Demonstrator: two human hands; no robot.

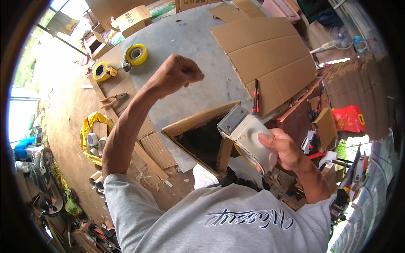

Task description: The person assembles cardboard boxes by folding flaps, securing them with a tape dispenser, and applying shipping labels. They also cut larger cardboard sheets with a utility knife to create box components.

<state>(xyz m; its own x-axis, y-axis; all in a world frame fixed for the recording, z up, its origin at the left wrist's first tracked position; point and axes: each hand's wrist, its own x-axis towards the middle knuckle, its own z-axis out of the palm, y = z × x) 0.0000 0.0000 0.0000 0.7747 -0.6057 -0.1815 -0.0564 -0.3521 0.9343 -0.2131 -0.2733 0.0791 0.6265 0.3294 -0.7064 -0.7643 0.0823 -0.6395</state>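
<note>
My right hand (283,148) grips a white tape dispenser (253,134) in front of my body. A metal serrated cutting edge sits at its upper end, and a bit of a yellow roll shows beneath it. My left hand (179,76) is raised over the grey table top with its fingers curled into a fist. Whatever those fingers hold, if anything, is hidden. Between my arms and close to my lap stands a folded cardboard piece (198,117), triangular in outline and dark inside. Its right corner lies beside the dispenser.
A large flat cardboard sheet (270,55) covers the right of the grey table (185,42). A red-and-black handled tool (256,98) lies at its near edge. Yellow tape rolls (137,55), a tape measure (112,71) and pliers (114,99) are at the left. A red bag (348,119) is at right.
</note>
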